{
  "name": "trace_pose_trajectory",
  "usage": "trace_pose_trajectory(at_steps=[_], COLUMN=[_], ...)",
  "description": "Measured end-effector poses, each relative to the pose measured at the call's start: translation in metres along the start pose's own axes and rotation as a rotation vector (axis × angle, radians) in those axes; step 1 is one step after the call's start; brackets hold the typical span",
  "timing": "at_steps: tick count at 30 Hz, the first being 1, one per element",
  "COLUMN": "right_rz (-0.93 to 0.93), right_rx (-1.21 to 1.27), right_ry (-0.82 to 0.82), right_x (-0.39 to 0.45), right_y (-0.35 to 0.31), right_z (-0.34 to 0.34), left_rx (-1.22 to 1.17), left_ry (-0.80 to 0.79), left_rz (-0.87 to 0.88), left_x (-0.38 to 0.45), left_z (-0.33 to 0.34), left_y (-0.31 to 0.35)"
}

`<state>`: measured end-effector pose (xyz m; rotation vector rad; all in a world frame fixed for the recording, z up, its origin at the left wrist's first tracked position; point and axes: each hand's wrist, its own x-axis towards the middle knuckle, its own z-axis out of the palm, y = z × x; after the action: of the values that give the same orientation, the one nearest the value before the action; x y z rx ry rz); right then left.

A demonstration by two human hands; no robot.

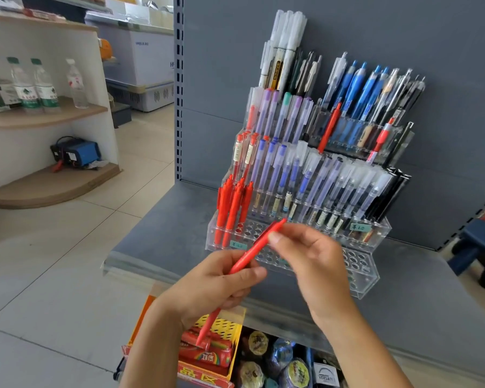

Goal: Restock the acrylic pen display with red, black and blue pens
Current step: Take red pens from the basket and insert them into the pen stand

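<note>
A tiered acrylic pen display (367, 278) stands on a grey shelf against a grey back panel. Its upper rows hold clear-capped, blue, black and red pens. Several red pens (231, 208) stand at the left of the second-lowest row; the lowest front row shows bare holes. My left hand (210, 287) is closed around red pens (245, 254), with one tip sticking out below the fist. My right hand (305, 256) pinches the upper end of one of those red pens just in front of the display's lower rows.
The grey shelf (157, 245) ends in a front edge at the left. Below it sit a yellow box of red snack packs (207, 348) and round wrapped items (277, 359). A wooden corner shelf with water bottles (34, 85) stands far left; a blue stool (479, 247) at right.
</note>
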<state>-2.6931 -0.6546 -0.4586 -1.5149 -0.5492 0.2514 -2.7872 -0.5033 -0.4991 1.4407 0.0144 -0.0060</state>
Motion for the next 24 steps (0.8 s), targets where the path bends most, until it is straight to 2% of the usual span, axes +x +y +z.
trace_pose_trajectory(at_steps=[3,8,14,20,24], right_rz=[0.038,0.035,-0.101,-0.303,-0.354], right_rx=[0.109,0.108,0.139,-0.219,-0.307], right_ry=[0.102,0.038,0.16,0.119,0.112], right_x=[0.008,0.009,0.028,0.05,0.054], right_y=[-0.004,-0.003,-0.012,-0.005,0.002], right_z=[-0.004,0.003,0.007,0.012,0.019], left_rx=[-0.016,0.009,0.011,-0.071,-0.101], left_ry=[0.055,0.067,0.077,-0.044,-0.051], left_rz=[0.016,-0.028,-0.089,-0.054,-0.077], left_x=[-0.001,-0.002,-0.004,-0.002,-0.001], left_z=[-0.006,-0.003,-0.006,-0.01,-0.013], left_y=[-0.001,0.002,0.001,0.0,-0.002])
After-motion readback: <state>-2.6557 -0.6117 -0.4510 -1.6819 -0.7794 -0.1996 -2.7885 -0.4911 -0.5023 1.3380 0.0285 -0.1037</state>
